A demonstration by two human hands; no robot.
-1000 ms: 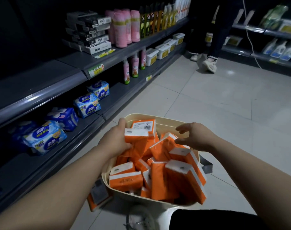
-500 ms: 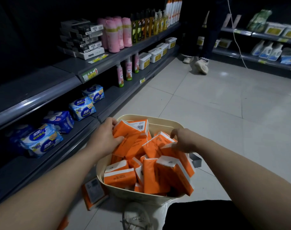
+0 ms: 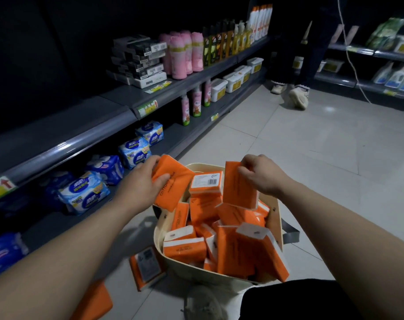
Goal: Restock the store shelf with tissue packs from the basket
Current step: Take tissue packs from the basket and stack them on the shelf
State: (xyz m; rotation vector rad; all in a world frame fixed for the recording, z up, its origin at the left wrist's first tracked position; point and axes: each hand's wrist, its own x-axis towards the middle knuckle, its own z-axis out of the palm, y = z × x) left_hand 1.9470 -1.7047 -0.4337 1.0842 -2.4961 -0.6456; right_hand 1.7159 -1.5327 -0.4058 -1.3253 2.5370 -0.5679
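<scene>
Left hand (image 3: 140,185): grips one orange tissue pack (image 3: 173,189) above the basket's (image 3: 274,218) left rim.
Right hand (image 3: 263,175): pinches another orange pack (image 3: 240,188) upright over the basket.

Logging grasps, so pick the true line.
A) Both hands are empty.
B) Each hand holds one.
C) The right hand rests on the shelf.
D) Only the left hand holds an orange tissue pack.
B: the left hand grips one orange tissue pack, the right hand pinches a second pack, both above the basket.

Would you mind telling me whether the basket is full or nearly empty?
Full: orange tissue packs heap up to the rim of the basket, several lying tilted.
</scene>
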